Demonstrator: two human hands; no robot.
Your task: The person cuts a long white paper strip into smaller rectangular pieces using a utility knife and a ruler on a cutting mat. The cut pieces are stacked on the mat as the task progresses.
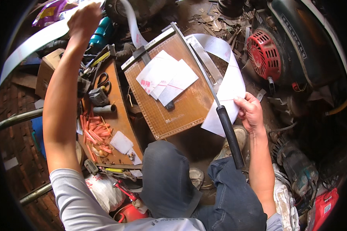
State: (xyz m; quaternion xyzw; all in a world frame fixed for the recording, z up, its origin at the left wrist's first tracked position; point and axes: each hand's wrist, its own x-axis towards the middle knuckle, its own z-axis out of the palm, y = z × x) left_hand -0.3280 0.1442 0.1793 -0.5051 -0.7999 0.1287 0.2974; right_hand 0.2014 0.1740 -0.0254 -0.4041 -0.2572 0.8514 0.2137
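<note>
My right hand (pixel 251 112) pinches the edge of a long white printed strip (pixel 232 83), right of a guillotine paper cutter (pixel 188 115). The strip loops behind the cutter, and its end lies beside the lowered black-handled blade arm (pixel 230 135). At the upper left my left hand (pixel 85 18) is raised, fist-like, at a bright white stretch of strip (pixel 37 43); its fingertips are hidden or washed out by glare. Several cut white pieces (pixel 167 78) with red print lie overlapping on the cutter's gridded board.
A wooden board (pixel 120 101) on the left bears scissors (pixel 104 82), a short pipe (pixel 104 109), salmon-coloured strips (pixel 95 131) and paper scraps. A machine with a red recoil-starter cover (pixel 264 53) stands at the upper right. An angle grinder (pixel 296 164) lies at the lower right.
</note>
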